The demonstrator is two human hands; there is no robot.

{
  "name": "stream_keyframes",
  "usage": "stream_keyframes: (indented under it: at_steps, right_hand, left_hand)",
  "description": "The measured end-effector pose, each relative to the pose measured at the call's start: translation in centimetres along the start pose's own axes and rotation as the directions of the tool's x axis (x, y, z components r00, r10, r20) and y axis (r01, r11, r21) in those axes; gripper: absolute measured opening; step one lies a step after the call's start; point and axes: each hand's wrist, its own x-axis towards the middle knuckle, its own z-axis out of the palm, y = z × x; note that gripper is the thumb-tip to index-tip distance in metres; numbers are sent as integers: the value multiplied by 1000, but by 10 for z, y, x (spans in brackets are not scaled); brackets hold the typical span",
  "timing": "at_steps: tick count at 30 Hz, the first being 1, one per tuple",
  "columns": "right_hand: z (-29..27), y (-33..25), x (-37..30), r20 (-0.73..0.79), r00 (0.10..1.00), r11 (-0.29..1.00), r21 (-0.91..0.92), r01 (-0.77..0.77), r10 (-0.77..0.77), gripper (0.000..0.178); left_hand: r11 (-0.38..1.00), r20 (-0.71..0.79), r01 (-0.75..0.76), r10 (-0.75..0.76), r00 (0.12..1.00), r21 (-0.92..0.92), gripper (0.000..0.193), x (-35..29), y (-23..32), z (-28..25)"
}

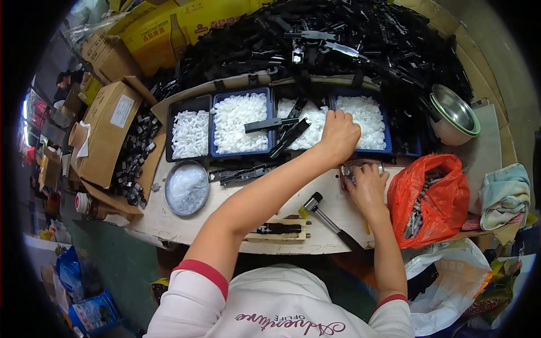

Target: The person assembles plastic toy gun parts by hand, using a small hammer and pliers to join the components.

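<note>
Partly open, the right hand (369,190) touches a small container (344,171).

Wht s/s tee (276,290), dk-red cuffs (205,275), script ltrg (290,325) across chest; fingers (338,116) bare.

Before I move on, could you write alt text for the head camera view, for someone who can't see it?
A person's left hand is over trays of small white pieces; the right hand touches a small container. A hammer and red bag lie nearby, with black parts heaped behind.
</note>
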Motion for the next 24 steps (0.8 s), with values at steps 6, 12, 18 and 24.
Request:
stream_keyframes:
  at_steps: [6,12,18,24]
  right_hand:
    - [7,8,6,76,997,998,59,16,-20,12]
    - [9,6,9,-7,1000,995,98,-13,14,10]
    - [18,8,10,4,1000,998,61,15,-15,11]
    - [9,19,2,-39,999,997,77,28,-25,14]
  left_hand:
    - [985,195,66,-34,980,-161,9,27,0,16]
    - [743,292,320,-173,941,-588,17,32,-17,-1]
    - [60,534,553,-190,824,-831,14,-19,-19,-38]
    - [-510,657,528,-103,746,-679,12,-111,-23,-50]
